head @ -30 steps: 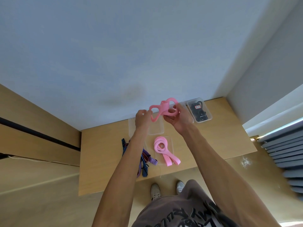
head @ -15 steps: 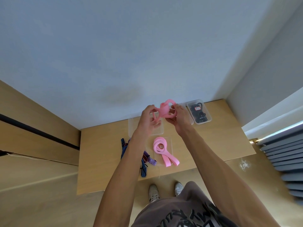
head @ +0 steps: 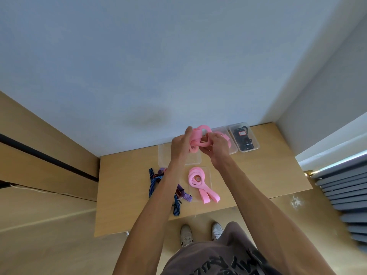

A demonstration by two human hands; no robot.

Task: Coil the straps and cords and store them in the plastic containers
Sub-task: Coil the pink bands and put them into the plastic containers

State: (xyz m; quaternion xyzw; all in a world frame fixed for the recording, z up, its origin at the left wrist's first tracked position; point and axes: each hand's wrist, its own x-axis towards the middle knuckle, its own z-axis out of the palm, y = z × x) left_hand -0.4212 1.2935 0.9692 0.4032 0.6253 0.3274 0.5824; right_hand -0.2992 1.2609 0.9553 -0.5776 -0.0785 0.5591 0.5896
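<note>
Both hands are gripping one pink strap [head: 200, 139], looped into a loose coil, raised above the far side of the table [head: 268, 175]. The left hand [head: 179, 145] is curling its fingers round the coil's left side; the right hand [head: 217, 147] is pinching the right side. Below them an empty clear container [head: 164, 155] is sitting on the table. A second pink strap [head: 198, 181] is lying part-coiled nearer the person, beside a heap of blue and purple straps [head: 158, 179]. A container holding black cords [head: 244, 138] is standing at the far right.
</note>
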